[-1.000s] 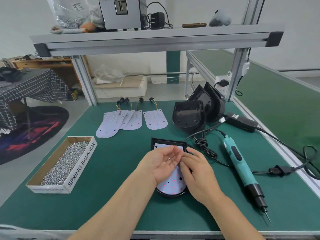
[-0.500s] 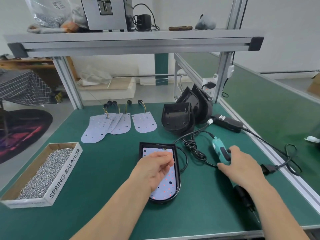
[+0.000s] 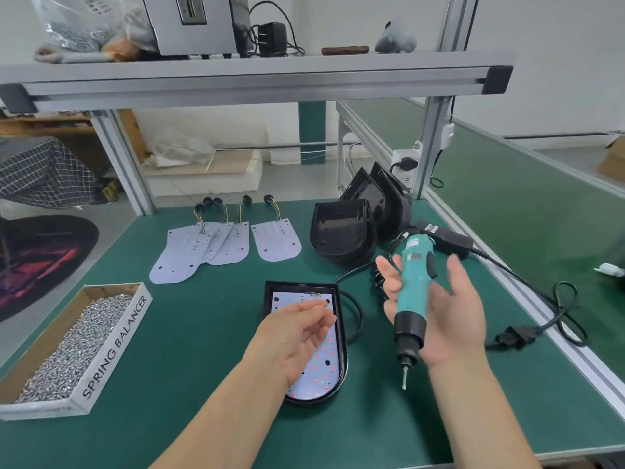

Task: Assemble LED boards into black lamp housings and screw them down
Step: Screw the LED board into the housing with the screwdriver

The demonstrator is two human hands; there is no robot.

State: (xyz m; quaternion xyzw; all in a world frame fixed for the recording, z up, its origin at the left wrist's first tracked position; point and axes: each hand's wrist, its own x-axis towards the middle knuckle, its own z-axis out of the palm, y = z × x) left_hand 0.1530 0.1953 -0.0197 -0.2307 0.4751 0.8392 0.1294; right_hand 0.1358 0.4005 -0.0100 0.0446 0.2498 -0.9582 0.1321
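Lying beneath left hand (image 3: 295, 333): lamp housing (image 3: 342, 353).

Teal screwdriver (image 3: 414, 282); black housing (image 3: 297, 285); green table (image 3: 203, 333)

This is a small assembly workshop. The bench (image 3: 203, 333) has a green mat top and aluminium posts (image 3: 431, 140) that carry a shelf (image 3: 257, 79) at 12 o'clock. A carton (image 3: 111, 346) of loose screws (image 3: 74, 340) sits at 9 o'clock. LED boards (image 3: 275, 240) lie in a row at 11, and black housings (image 3: 341, 231) are stacked at 1. A corded screwdriver (image 3: 414, 275) is at 2, and a socket (image 3: 395, 155) is fixed by the post. A second bench (image 3: 507, 204), also green, runs off at 2 o'clock.
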